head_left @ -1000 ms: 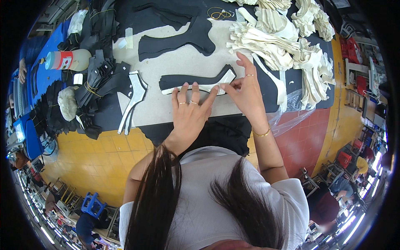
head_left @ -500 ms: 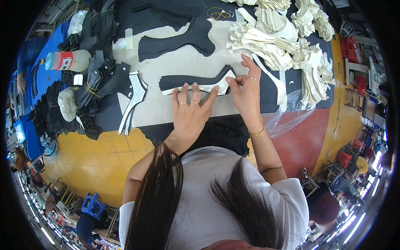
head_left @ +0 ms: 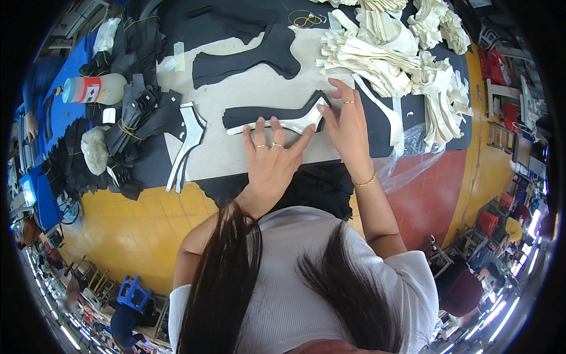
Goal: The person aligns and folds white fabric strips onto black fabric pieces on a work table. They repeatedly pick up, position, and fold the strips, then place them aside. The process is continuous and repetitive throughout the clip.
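A curved white fabric piece [head_left: 290, 125] lies along the near edge of a stack of black fabric pieces [head_left: 259, 115] with a matching curve. My left hand [head_left: 271, 159] is spread over it, its fingertips pressing along the white piece. At the right end, the thumb of my right hand [head_left: 349, 133] presses on the flared part, while its other fingers stay raised and apart. Both hands grip nothing. Left of them rests a silvery-white curved template [head_left: 192, 135], apparently with a second layer under it. Another stack of black cut pieces [head_left: 244, 62] sits farther back.
Cream fabric bundles [head_left: 365, 56] fill the table's back right, beside a single cream strip [head_left: 380, 115] and clear plastic [head_left: 413, 147]. At left are banded black bundles [head_left: 132, 121] and a bottle with a red-and-white label [head_left: 97, 88]. Rubber bands [head_left: 308, 19] lie at the back.
My right thumb has shifted left onto the flared end of the white piece, and the right fingers have moved slightly left. My left hand stays pressed in nearly the same place.
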A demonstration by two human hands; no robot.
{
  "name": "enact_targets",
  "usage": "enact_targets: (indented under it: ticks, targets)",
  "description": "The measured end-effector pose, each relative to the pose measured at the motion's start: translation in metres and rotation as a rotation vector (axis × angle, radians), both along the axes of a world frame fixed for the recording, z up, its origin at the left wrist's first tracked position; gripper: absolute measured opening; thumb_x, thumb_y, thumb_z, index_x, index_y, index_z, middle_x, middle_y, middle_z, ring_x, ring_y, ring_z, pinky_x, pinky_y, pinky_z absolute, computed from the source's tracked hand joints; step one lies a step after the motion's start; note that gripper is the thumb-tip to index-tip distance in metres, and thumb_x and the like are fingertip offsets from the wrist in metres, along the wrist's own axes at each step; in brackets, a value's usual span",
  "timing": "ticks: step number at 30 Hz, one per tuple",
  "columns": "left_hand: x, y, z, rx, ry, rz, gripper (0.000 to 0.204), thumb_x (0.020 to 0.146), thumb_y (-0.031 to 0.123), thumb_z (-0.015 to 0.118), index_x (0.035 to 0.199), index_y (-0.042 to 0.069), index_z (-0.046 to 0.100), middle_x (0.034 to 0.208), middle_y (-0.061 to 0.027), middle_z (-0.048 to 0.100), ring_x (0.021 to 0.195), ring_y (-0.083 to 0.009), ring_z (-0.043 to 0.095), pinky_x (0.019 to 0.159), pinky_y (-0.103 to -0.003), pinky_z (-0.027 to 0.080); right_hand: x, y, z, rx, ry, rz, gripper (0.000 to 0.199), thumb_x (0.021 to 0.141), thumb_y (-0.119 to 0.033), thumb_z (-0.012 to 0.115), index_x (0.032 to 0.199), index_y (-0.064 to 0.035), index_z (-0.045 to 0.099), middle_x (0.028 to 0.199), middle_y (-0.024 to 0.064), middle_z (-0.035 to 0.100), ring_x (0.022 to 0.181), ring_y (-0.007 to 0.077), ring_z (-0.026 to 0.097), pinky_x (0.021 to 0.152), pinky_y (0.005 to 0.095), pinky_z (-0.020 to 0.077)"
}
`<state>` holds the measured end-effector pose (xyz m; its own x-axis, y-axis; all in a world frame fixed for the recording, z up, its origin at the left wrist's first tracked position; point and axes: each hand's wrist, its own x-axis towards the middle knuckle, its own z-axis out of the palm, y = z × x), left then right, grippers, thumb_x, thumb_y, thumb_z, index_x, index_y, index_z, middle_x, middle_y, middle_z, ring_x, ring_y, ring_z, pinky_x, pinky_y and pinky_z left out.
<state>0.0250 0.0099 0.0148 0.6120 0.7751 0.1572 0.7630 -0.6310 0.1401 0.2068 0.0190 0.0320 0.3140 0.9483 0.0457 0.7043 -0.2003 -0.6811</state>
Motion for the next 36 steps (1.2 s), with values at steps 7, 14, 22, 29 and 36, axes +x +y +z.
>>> enact_targets:
  ticks: [7,14,22,29,36]
  targets:
    - [0.0,-0.001,-0.005,-0.017,0.021,0.0,0.069,0.077,0.033,0.079,0.14,0.042,0.052,0.13,-0.0212,0.05,0.124,-0.048,0.045,0.104,-0.073,0.032,-0.006,0.0,-0.017,0.092,-0.268,0.0,0.049,0.085,-0.037,0.076,0.123,-0.0099,0.063,0.095,0.007,0.059,0.086,0.023,0.056,0.085,0.041,0.0333]
    - [0.0,0.0,-0.004,0.006,0.028,-0.006,0.066,0.079,0.035,0.078,0.139,0.043,0.052,0.13,-0.0217,0.05,0.123,-0.0474,0.045,0.104,-0.073,0.033,0.011,0.017,-0.035,0.169,-0.301,-0.054,0.027,0.09,-0.03,0.072,0.104,-0.0083,0.068,0.08,0.0044,0.063,0.075,0.0213,0.056,0.08,0.0379,0.0342]
    - [0.001,-0.003,-0.006,0.019,0.041,-0.014,0.064,0.083,0.039,0.074,0.142,0.047,0.05,0.132,-0.0233,0.048,0.123,-0.0491,0.045,0.103,-0.073,0.033,0.008,-0.002,-0.019,0.115,-0.287,0.061,0.034,0.09,-0.036,0.07,0.111,-0.0103,0.066,0.091,0.0041,0.061,0.086,0.0234,0.056,0.081,0.0393,0.0336]
    - [-0.008,0.001,0.001,0.014,-0.02,-0.067,0.057,0.089,0.041,0.067,0.144,0.043,0.05,0.131,-0.0218,0.051,0.124,-0.0441,0.046,0.108,-0.064,0.031,0.006,0.0,-0.022,0.136,-0.312,0.055,0.036,0.089,-0.034,0.071,0.118,-0.0135,0.067,0.101,0.0056,0.059,0.094,0.0237,0.054,0.083,0.0389,0.0346]
    - [-0.016,0.023,0.008,-0.137,-0.278,0.021,0.054,0.08,0.027,0.08,0.13,0.014,0.064,0.124,-0.0088,0.054,0.117,-0.0309,0.047,0.1,-0.048,0.031,0.017,-0.018,0.003,0.192,-0.07,0.364,0.035,0.078,-0.016,0.081,0.112,-0.0146,0.071,0.114,0.0058,0.054,0.098,0.0257,0.051,0.086,0.0378,0.0456]
